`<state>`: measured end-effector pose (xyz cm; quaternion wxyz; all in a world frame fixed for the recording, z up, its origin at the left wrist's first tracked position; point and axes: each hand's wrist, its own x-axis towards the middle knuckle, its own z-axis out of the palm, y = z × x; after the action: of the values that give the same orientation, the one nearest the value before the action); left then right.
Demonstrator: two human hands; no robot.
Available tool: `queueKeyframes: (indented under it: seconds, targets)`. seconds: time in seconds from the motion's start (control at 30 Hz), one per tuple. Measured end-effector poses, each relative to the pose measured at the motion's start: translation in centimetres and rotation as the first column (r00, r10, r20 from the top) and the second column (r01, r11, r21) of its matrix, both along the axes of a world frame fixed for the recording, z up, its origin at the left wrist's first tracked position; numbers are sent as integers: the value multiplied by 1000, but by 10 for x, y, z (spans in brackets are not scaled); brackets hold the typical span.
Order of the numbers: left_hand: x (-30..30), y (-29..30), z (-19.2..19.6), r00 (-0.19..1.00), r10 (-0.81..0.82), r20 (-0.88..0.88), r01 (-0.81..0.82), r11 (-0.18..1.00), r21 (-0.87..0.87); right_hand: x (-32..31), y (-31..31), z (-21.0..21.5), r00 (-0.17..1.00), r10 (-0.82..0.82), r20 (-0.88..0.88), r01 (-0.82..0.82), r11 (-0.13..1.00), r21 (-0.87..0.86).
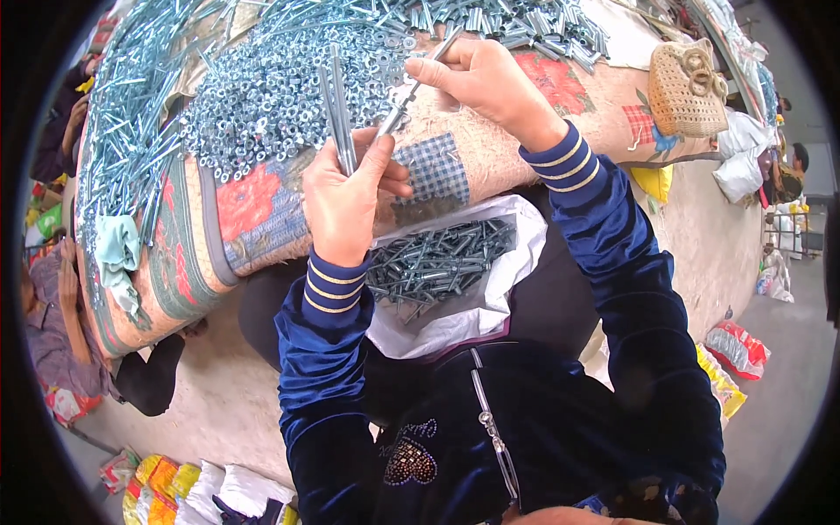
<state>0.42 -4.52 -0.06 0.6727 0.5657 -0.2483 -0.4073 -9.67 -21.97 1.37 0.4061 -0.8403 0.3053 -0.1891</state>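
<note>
My left hand [339,210] is closed around several long silvery bolts [336,109], which stick up between thumb and fingers. Its thumb and fingertips also grip the lower end of a slanting bolt [401,112] with a thicker part along it. My right hand [490,83] pinches the upper end of that bolt between thumb and forefinger. Just beyond my hands lies a wide heap of small metal nuts [262,109]. In my lap a white sack [528,241] stands open, holding many bolts [442,254].
Long thin bolts [131,131] heap at the left, short metal sleeves [551,31] at the far side. A patterned cloth [437,179] covers the work surface. A woven bag [687,92] sits at the right, a green rag [116,249] at the left. A person [66,306] sits at the left.
</note>
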Motion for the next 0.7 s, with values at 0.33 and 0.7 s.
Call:
queueKeyframes:
  seconds: [0.33,0.7]
  targets:
    - [-1,0,-3,992,-15,128,11,999,34,8,10,-7,924,-7,382,-70,980,187]
    - [-1,4,0,991,2,135,-5,1000,23,-3,5,4,907,90,411,-211,942,260]
